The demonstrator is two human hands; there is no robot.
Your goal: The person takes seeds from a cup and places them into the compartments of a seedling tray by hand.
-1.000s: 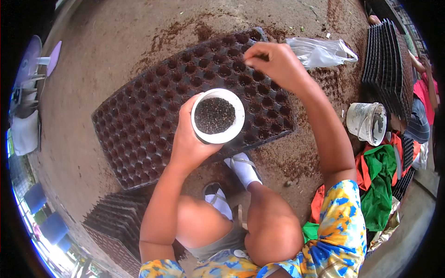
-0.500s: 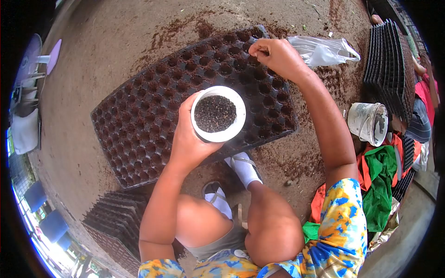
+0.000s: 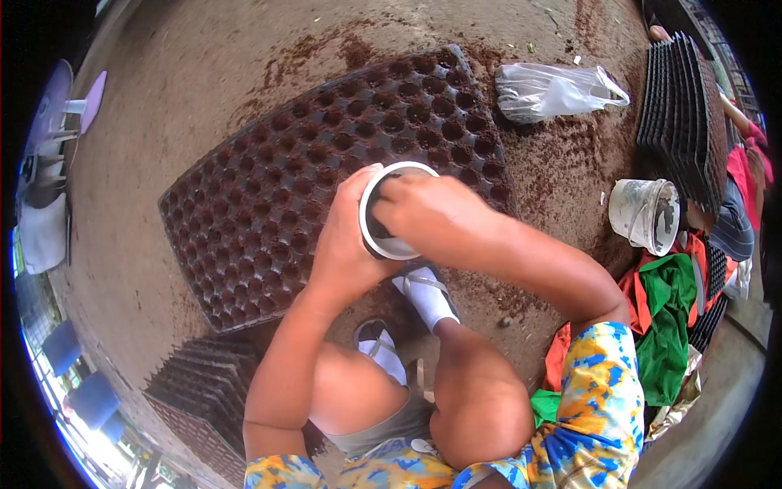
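My left hand point(image 3: 346, 236) is wrapped round a white cup point(image 3: 368, 213), which tilts a little to the right. Inside the cup's mouth are the fingers of my right hand point(image 3: 432, 213); their tips are hidden, and so are most of the dark round seeds. Below the cup, on the ground, lies a large black cell tray point(image 3: 269, 179) whose cells hold brown soil.
A clear plastic bag point(image 3: 554, 91) lies beyond the tray. To the right are stacked trays point(image 3: 680, 122), a white bucket point(image 3: 643, 213), green cloth point(image 3: 666, 326) and another person point(image 3: 745, 187). More stacked trays point(image 3: 204, 391) stand at lower left.
My right hand has come down from above the tray's far right part into the cup. The cup has shifted slightly right and tilted, and the plastic bag is now fully uncovered.
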